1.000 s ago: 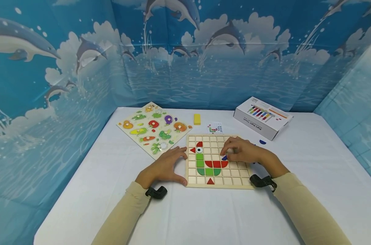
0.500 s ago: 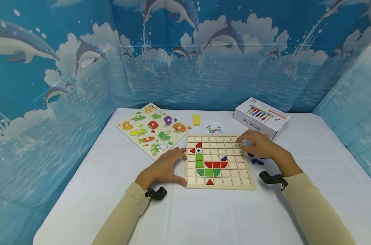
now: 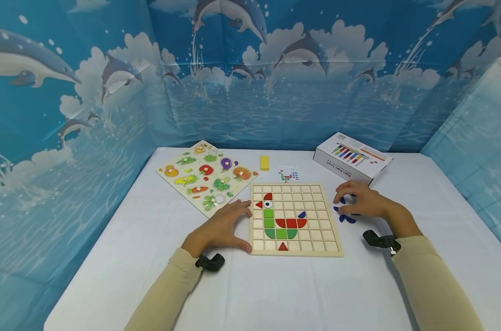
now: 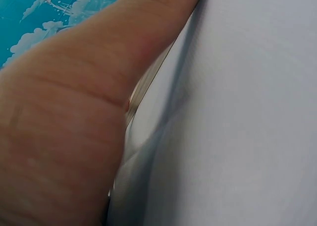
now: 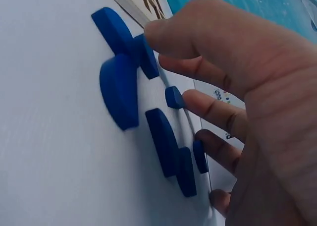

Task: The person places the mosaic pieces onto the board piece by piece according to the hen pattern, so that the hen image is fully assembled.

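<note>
A wooden grid board [image 3: 316, 234] lies mid-table with red, green and blue pieces forming a bird-like figure. At its left edge my left hand [image 3: 221, 227] rests with thumb and fingers spread, steadying nothing else. A blue half-round piece [image 3: 302, 214] sits above the red row on the board. My right hand [image 3: 366, 202] is just right of the board, over a group of loose blue half-round pieces [image 3: 348, 219]. In the right wrist view its thumb tip overlaps one blue piece [image 5: 148, 61], fingers apart from the thumb; several others, such as this blue piece [image 5: 119, 94], lie around.
A vegetable puzzle board [image 3: 180, 192] lies at the back left. Behind the grid board are a yellow block [image 3: 264, 163] and a small picture card [image 3: 288, 174]. A white box [image 3: 345, 165] stands behind my right hand. A dolphin-print curtain [image 3: 242, 115] borders the white table.
My right hand has moved right, from over the grid board to the loose blue pieces, leaving one blue piece on the board. The left hand has stayed at the board's edge.
</note>
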`<state>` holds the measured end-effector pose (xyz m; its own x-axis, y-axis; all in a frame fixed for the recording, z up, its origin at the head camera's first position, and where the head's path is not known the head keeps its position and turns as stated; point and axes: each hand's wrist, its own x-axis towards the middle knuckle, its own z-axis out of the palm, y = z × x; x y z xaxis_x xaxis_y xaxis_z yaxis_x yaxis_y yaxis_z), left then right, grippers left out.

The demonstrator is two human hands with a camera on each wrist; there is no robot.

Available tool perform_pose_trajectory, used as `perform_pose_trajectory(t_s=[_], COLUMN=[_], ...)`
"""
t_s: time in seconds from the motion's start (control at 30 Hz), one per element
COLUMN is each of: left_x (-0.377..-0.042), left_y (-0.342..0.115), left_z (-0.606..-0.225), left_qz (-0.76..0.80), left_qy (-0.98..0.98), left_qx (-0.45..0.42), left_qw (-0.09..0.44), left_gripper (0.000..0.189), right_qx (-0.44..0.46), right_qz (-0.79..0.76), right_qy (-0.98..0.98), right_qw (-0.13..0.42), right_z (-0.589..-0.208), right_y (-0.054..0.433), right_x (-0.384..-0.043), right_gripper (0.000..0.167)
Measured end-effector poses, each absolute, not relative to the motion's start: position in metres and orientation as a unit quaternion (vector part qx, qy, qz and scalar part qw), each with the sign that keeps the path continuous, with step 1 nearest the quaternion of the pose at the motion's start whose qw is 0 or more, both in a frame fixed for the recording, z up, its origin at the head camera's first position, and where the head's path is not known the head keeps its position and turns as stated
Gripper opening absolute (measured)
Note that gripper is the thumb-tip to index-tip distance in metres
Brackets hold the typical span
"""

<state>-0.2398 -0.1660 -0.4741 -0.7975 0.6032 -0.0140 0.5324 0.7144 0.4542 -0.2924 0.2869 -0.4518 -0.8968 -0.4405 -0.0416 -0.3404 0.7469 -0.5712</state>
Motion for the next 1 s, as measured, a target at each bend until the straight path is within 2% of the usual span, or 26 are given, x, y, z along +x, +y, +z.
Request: perform_pose_trajectory(t_s=[0.23,0.63,1.0], left_x=[-0.2394,-0.2398,-0.2401], left_y=[-0.1664,-0.1666,-0.1665], left_z=[-0.4733,-0.4734,-0.4729], left_qz=[0.220,0.223,0.225], left_qy=[0.922,0.920,0.920], left_qx=[0.308,0.312,0.311], left_qw=[0.080,0.081,0.082], left_gripper=[0.092,0.092,0.091], right_qx=[-0.190,-0.174,-0.182], right_qz=[-0.304,-0.277,-0.271], right_qy=[0.929,0.942,0.943], right_qw=[0.087,0.079,0.066], right_z=[-0.4581,-0.4621,-0.4627], right_y=[0.2898,0.2875,0.2877], right_x=[-0.2922,-0.2930,-0.2945], right_gripper=[0.011,0.017,0.011])
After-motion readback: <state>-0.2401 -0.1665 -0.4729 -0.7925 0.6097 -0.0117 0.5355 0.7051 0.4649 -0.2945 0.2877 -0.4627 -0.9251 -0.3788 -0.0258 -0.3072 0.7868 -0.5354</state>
